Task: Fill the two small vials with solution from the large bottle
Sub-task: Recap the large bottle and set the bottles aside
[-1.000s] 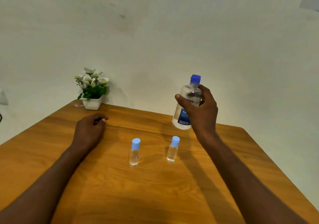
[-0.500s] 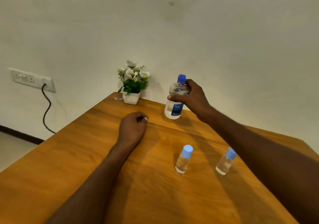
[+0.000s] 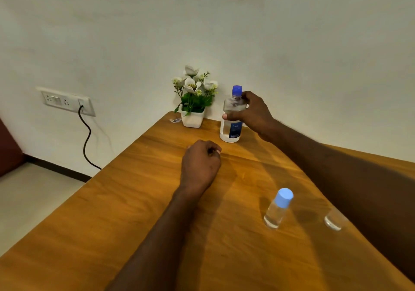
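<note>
The large clear bottle (image 3: 231,120), with a blue cap and a blue label, stands on the wooden table (image 3: 134,201) near its far edge. My right hand (image 3: 251,113) is wrapped around its upper part. My left hand (image 3: 202,162) rests on the table as a closed fist, holding nothing. One small clear vial (image 3: 278,210) with a light blue cap stands upright at the near right. Only the bottom of the second vial (image 3: 333,222) shows, right of the first; my right forearm hides its top.
A white pot of white flowers (image 3: 193,102) sits at the table's far corner, just left of the bottle. A wall socket (image 3: 67,101) with a black cable is on the left wall. The table's left edge drops to the floor.
My right hand has carried the large bottle down and away, from the air to the table beside the flower pot. The view has swung left. My left fist has stayed put.
</note>
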`<state>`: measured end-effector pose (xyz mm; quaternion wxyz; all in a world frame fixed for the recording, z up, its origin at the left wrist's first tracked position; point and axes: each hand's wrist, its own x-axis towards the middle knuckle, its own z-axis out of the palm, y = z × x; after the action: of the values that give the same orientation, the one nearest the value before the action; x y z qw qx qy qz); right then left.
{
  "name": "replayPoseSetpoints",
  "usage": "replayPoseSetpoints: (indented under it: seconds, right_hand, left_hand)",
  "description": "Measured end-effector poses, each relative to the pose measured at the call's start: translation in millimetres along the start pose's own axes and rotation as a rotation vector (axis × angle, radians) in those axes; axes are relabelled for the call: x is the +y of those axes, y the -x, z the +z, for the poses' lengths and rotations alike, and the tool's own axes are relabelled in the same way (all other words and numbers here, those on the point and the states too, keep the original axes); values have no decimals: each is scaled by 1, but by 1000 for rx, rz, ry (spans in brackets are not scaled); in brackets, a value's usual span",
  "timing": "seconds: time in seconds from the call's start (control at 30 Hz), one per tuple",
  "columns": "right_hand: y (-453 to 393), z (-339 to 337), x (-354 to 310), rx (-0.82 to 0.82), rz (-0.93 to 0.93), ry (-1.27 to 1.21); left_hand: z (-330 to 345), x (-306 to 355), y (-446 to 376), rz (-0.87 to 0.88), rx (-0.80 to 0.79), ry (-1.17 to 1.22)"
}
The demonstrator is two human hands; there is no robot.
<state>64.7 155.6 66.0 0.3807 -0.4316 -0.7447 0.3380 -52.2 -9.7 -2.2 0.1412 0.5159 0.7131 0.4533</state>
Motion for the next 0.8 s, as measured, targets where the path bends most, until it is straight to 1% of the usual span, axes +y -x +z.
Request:
replayPoseSetpoints:
  seconds: [0.13,0.33,0.6,0.73,0.8]
  right_hand:
    - [-10,1,-5,-38,50,-46]
    - [-22,0,-4,-1,162,-152]
    - [-26,-7,3,-32,215,-257]
    - [-29,-10,2,-62,224,-228]
    - [-27,-13,-2,-73,248,-173]
  left_hand:
    - [3,-4,-1,2,-6,-4]
    - [6,-8,-5,9,-18,-21]
    - [8,-10,-7,13,-3,-23]
    - [8,-8,-6,14,-14,-35]
    - [7,-9,-6,15,-16,-29]
